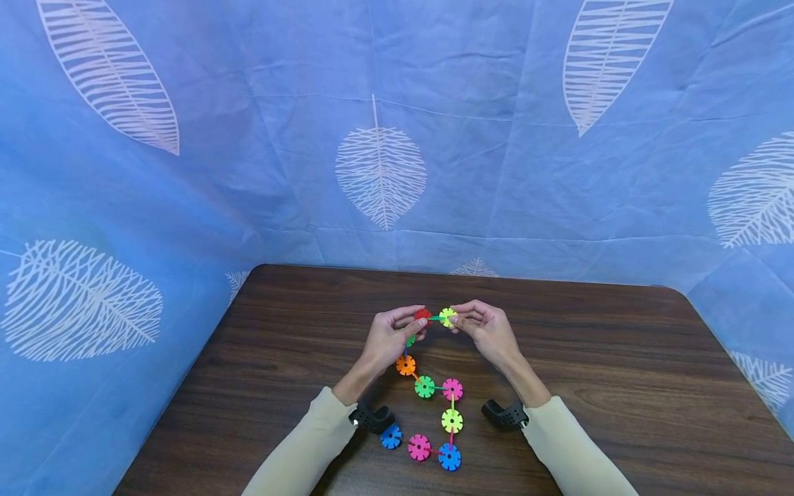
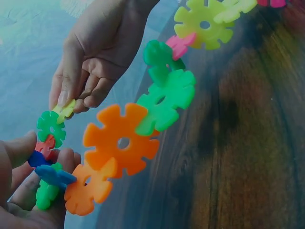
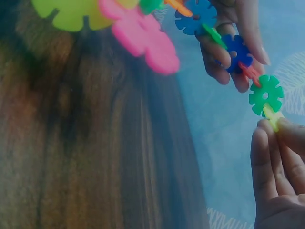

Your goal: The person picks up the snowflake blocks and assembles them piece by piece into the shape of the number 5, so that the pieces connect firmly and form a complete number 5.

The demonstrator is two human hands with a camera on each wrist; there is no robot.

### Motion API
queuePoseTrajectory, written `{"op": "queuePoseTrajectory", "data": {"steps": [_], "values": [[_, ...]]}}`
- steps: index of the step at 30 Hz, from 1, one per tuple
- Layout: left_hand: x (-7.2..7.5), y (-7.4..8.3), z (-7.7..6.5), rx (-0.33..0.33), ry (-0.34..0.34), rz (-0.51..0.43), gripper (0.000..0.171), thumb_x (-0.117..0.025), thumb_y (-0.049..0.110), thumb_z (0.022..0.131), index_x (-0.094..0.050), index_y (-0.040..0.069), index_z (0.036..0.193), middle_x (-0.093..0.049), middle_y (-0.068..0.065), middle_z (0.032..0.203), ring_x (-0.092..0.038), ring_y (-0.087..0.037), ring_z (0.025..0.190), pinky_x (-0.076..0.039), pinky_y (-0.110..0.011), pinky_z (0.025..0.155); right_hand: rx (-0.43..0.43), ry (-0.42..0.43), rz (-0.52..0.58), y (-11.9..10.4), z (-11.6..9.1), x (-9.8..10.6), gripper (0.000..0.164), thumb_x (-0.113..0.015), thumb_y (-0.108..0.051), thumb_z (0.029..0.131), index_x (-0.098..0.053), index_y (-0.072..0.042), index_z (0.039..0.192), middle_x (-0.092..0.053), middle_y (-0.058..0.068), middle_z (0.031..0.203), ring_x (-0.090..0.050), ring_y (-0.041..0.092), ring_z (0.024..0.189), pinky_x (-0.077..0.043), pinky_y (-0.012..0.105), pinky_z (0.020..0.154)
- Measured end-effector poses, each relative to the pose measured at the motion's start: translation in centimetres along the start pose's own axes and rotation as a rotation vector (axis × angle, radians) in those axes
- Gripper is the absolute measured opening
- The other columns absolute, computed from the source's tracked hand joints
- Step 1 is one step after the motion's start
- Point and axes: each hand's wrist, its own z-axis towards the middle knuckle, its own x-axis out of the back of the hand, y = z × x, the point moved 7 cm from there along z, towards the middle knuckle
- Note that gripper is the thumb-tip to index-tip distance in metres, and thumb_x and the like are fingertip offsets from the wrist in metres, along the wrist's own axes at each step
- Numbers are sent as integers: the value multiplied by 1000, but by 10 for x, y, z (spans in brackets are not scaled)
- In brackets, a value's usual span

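Note:
In the head view, a chain of notched plastic flower discs runs between both hands and trails toward the person. My left hand [image 1: 386,339] grips the chain by the red disc [image 1: 423,315], its fingers also about the blue disc [image 3: 236,53] seen in the right wrist view. Thumb and fingers of my right hand [image 1: 494,334] pinch the yellow disc [image 1: 447,317] at the far end. That yellow disc is slotted into a green disc [image 2: 51,129], which joins the red one. Below the left hand, an orange disc [image 1: 406,365] continues the chain.
Nearer the person, the chain bends through a green disc [image 1: 424,386], a pink disc [image 1: 453,389], a lime disc [image 1: 452,420] and a blue disc [image 1: 449,457]. A separate blue disc [image 1: 391,436] lies beside the left wrist strap [image 1: 372,418]. Behind the wooden table [image 1: 589,331] hangs blue leaf-patterned cloth [image 1: 471,172].

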Motion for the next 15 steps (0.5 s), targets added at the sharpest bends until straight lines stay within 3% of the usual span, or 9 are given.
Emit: {"op": "queuePoseTrajectory", "data": {"steps": [4,15], "values": [[0,-2,3,-19,-11,-30,33,-66,13,96,-64,3,127,-70,-25,110,-67,-46,99,-58,-40,83,-14,-3,28,2,3,-2,23,-67,-7,94,-65,6,113,-72,21,97,-72,35,87,-59,37,77],[4,-7,6,-4,-9,23,35,-66,18,96,-64,3,127,-71,-25,108,-68,-43,97,-58,-46,81,-69,1,77,9,4,-5,25,-65,0,94,-62,9,117,-69,27,99,-72,29,85,-59,39,77]]}}
